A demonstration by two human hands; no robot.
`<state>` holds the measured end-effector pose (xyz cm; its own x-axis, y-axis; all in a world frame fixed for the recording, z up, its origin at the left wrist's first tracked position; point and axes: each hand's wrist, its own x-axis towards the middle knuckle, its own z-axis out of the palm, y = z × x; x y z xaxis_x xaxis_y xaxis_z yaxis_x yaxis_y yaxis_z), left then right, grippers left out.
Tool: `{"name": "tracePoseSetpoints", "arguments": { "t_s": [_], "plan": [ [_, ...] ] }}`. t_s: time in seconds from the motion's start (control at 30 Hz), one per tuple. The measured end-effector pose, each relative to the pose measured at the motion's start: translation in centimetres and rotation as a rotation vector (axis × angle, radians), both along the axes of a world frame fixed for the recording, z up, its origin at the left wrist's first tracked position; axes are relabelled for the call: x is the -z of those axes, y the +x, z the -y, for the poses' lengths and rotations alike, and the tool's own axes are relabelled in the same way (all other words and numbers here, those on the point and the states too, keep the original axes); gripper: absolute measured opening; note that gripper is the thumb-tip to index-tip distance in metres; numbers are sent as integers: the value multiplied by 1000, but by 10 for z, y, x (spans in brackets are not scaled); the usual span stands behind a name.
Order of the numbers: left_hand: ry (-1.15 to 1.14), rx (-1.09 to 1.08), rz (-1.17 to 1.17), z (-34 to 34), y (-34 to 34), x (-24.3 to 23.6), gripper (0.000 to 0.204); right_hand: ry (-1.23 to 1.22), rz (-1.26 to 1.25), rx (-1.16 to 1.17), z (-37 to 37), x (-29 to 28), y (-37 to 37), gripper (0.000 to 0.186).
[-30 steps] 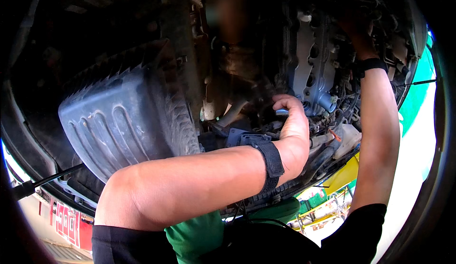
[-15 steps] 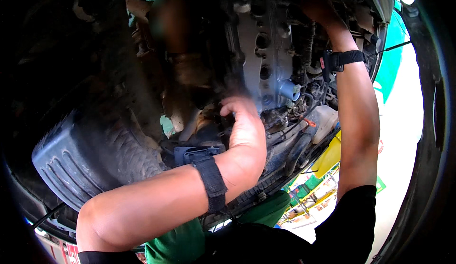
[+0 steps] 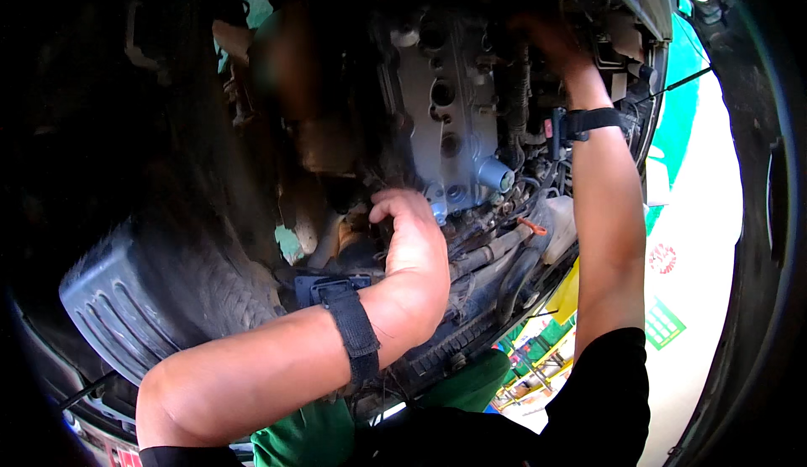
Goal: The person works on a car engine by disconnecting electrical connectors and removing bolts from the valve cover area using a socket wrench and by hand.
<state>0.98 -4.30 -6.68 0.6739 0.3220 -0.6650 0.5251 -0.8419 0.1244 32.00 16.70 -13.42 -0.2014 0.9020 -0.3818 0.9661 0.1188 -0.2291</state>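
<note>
A grey engine valve cover [image 3: 458, 122] with a row of round holes runs through the middle of the engine bay. My left hand [image 3: 403, 208] reaches in beside its left edge, near the lower end. The thumb shows bent, while the other fingers are lost in dark shadow, along with anything they touch. My right hand [image 3: 555, 42] is deep in the bay, to the right of the cover's far end, among dark hoses and wiring. Shadow and blur hide its fingers. A light-blue cylindrical fitting [image 3: 494, 174] sticks out at the cover's lower right.
Each wrist wears a black strap with a small device. A ribbed black plastic housing [image 3: 126, 299] stands at lower left. Hoses [image 3: 487, 253] and an orange-red loop [image 3: 531, 226] lie in front of the engine. A pale plastic tank [image 3: 561, 223] sits below my right forearm.
The whole view has shifted, so the engine and both hands appear a little lower and further left. Against the engine, both hands stay in nearly the same places.
</note>
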Motion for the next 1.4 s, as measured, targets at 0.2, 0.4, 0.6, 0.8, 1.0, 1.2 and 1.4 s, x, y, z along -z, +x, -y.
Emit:
{"name": "tracePoseSetpoints", "arguments": {
  "t_s": [0.2,0.4,0.6,0.8,1.0,1.2,1.4],
  "plan": [
    [-2,-4,-22,-3,-8,-3,44,147,236,104,2,8,-75,54],
    [38,-25,35,2,-8,1,38,131,143,69,8,-18,-74,53],
    [11,13,40,-10,-13,-5,39,229,144,-130,8,12,-46,47],
    [31,-37,40,-6,-12,-1,39,-111,-250,335,0,18,-12,44],
    [64,-39,22,-7,-12,-2,38,137,-250,108,-11,42,26,42],
    [77,-5,30,-2,-10,-3,37,373,-85,-112,-11,55,33,40],
    [34,32,-2,-1,-11,-1,40,374,-95,-238,-15,63,45,40]
  ]
}}
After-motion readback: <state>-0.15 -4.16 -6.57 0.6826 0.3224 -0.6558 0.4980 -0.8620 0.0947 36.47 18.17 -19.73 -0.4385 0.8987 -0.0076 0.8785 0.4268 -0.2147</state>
